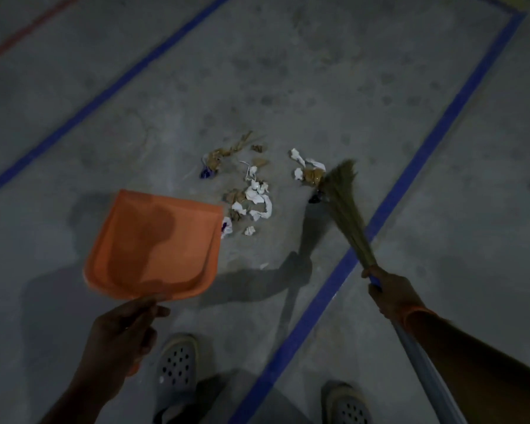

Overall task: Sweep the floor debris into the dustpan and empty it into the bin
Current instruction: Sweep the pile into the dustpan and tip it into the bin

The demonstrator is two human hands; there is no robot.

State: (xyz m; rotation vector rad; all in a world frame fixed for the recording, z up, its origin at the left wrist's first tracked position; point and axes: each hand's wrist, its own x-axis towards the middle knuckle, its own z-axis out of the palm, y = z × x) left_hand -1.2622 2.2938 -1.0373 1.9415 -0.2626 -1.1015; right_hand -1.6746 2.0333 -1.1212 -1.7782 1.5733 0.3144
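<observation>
1. I see a grey concrete floor (334, 87), dim light, stained; blue tape lines (410, 175) box the area, a red line (28, 27) far left.
2. Debris (251, 194), white and brown paper scraps, lies mid-floor betw. both tools.
3. Left hand (120, 341): fingers wrapped on the orange dustpan (153, 243) handle, pan prob. just off the floor.
4. Right hand (389, 292) grips the broom (346, 206); bristles touch the scraps' right edge.
5. Grey clogs (176, 362) at bottom.

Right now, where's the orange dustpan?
In the head view the orange dustpan is left of centre, held by the left hand, its open edge beside the paper debris on the floor.
</observation>
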